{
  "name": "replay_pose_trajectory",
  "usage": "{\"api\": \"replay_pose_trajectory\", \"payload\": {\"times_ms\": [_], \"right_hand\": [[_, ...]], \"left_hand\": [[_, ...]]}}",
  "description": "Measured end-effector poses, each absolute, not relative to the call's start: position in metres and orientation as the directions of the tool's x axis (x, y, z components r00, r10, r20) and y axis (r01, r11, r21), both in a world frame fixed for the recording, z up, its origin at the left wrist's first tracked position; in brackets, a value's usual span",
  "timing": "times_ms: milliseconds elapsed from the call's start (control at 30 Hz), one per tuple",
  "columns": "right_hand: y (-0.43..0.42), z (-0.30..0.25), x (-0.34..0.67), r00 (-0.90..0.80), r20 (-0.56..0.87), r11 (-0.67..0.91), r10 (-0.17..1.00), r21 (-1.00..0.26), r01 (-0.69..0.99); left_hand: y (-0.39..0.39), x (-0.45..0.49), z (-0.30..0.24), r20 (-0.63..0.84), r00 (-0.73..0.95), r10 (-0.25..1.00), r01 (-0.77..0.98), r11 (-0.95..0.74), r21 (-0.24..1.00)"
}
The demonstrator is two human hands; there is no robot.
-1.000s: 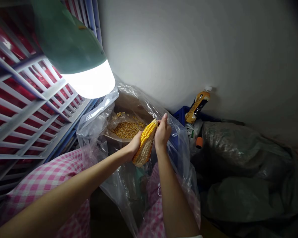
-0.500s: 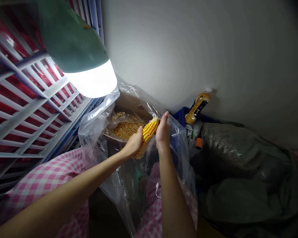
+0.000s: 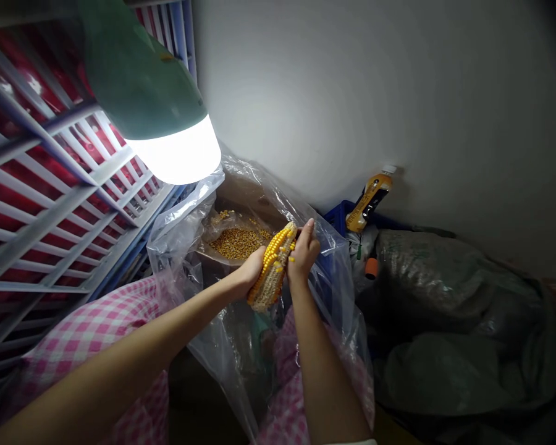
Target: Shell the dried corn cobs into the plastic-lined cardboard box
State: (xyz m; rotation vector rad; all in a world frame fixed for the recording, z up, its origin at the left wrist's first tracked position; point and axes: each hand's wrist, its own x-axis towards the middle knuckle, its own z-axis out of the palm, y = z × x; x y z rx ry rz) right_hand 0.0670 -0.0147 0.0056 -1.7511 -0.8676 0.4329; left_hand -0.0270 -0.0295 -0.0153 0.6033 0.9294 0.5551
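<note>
A yellow corn cob (image 3: pixel 272 267) is held at a tilt over the mouth of a clear plastic bag (image 3: pixel 176 232). Along the side facing me runs a bare, pale strip where kernels are gone. My left hand (image 3: pixel 254 269) is closed around its left side. My right hand (image 3: pixel 304 250) is closed against the right side near the upper end, thumb raised; several loose kernels show beside its fingers. Inside the bag, loose corn kernels (image 3: pixel 239 243) lie in a pile behind the cob. The far side of the cob and some fingers are hidden.
A lit green lamp (image 3: pixel 148 80) hangs close at upper left, before a slatted plastic crate (image 3: pixel 50 179). To the right, a yellow-labelled bottle (image 3: pixel 369 201) leans in a blue basket (image 3: pixel 336 216) against the wall. Dark sacks (image 3: pixel 454 321) fill the lower right.
The cob has turned, so its stripped strip now faces me. My right hand has moved slightly down with its fingers curled more, and loose kernels have appeared beside it.
</note>
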Motion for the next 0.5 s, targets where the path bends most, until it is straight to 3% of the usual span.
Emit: {"api": "replay_pose_trajectory", "payload": {"times_ms": [100,167,233,300,400,500], "right_hand": [[-0.015,0.006,0.077,0.625,-0.095,-0.220,0.775,-0.967,0.126],[-0.014,0.006,0.084,0.526,-0.310,-0.321,0.792,-0.944,-0.074],[-0.014,0.008,0.089,0.434,-0.408,-0.371,0.804,-0.913,-0.171],[-0.014,0.010,0.089,0.429,-0.377,-0.366,0.821,-0.924,-0.112],[-0.014,0.010,0.082,0.577,-0.220,-0.350,0.786,-0.929,0.122],[-0.011,0.005,0.074,0.665,-0.078,-0.351,0.742,-0.892,0.286]], "left_hand": [[-0.030,-0.026,-0.005,-0.607,0.548,0.576,-0.122,0.773,0.623],[-0.028,-0.026,-0.006,-0.596,0.504,0.625,-0.117,0.733,0.670],[-0.026,-0.026,-0.010,-0.585,0.461,0.667,-0.060,0.681,0.729],[-0.023,-0.027,-0.016,-0.555,0.391,0.735,0.080,0.573,0.816],[-0.021,-0.029,-0.025,-0.425,0.291,0.857,0.351,0.318,0.881],[-0.022,-0.030,-0.027,-0.450,0.293,0.844,0.353,0.342,0.871]]}}
